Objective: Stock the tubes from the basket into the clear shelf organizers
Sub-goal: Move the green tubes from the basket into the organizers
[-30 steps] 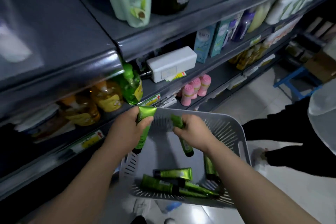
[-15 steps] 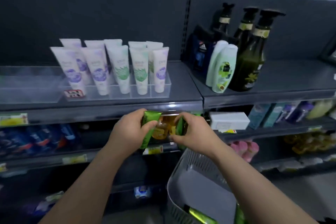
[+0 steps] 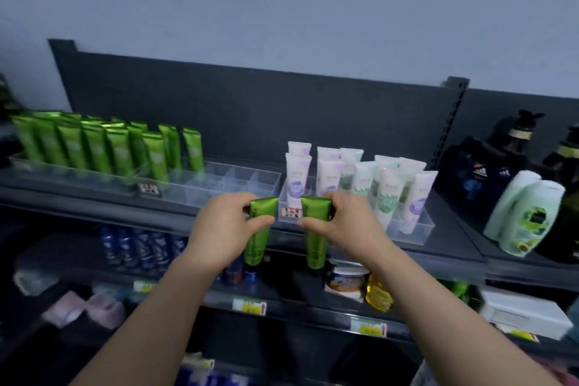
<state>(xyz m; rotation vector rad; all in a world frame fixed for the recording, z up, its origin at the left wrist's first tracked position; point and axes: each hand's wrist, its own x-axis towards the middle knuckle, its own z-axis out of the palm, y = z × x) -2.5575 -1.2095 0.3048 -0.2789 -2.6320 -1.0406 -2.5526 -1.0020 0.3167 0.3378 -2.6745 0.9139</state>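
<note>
My left hand grips a green tube near its crimped top, cap hanging down. My right hand pinches a second green tube the same way. Both tubes hang just in front of the top shelf's edge. Behind them a clear organizer on that shelf has bare compartments at its right end; its left part holds several upright green tubes. To the right, another clear organizer holds several white tubes. The basket is mostly out of view.
Dark pump bottles and pale green bottles stand on the top shelf at the right. Lower shelves carry blue cans, jars and a white box. Yellow price tags line the shelf edges.
My view swung up from the basket and left along the top shelf. Both hands rose with their green tubes to the shelf edge and moved slightly apart.
</note>
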